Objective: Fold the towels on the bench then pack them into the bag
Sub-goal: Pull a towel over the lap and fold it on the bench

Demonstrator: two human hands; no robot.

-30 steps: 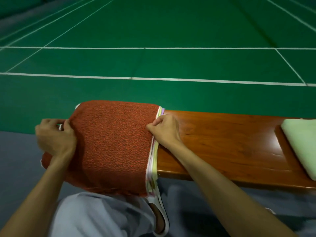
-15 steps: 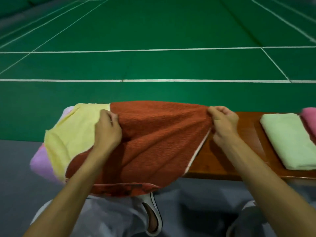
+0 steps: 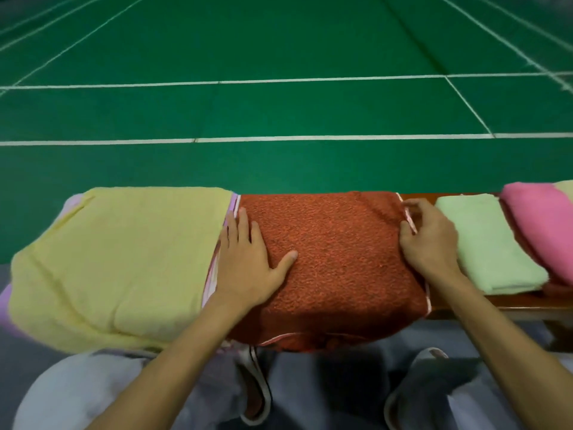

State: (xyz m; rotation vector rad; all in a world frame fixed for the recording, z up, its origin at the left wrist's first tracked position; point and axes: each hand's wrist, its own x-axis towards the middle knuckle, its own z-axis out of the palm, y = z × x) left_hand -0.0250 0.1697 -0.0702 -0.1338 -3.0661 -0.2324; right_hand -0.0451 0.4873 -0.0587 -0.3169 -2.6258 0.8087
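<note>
A rust-red towel [image 3: 335, 259] lies spread flat across the wooden bench [image 3: 508, 305], its near edge hanging over the front. My left hand [image 3: 248, 262] presses flat on the towel's left edge with fingers straight. My right hand [image 3: 428, 240] pinches the towel's white-trimmed right edge. To the left lies a yellow towel [image 3: 117, 262] on top of a lilac one [image 3: 6, 302]. At the right sit a folded pale green towel [image 3: 486, 240] and a folded pink towel [image 3: 542, 228]. No bag is in view.
The bench stands at the edge of a green court floor [image 3: 279, 113] with white lines. Below the bench I see my knees in grey trousers [image 3: 93, 392] and slippers [image 3: 257, 392] on a grey floor.
The red towel was drawn to the right off the pile and now lies flat on the bench. My left hand let go and presses flat; my right hand still pinches the right edge.
</note>
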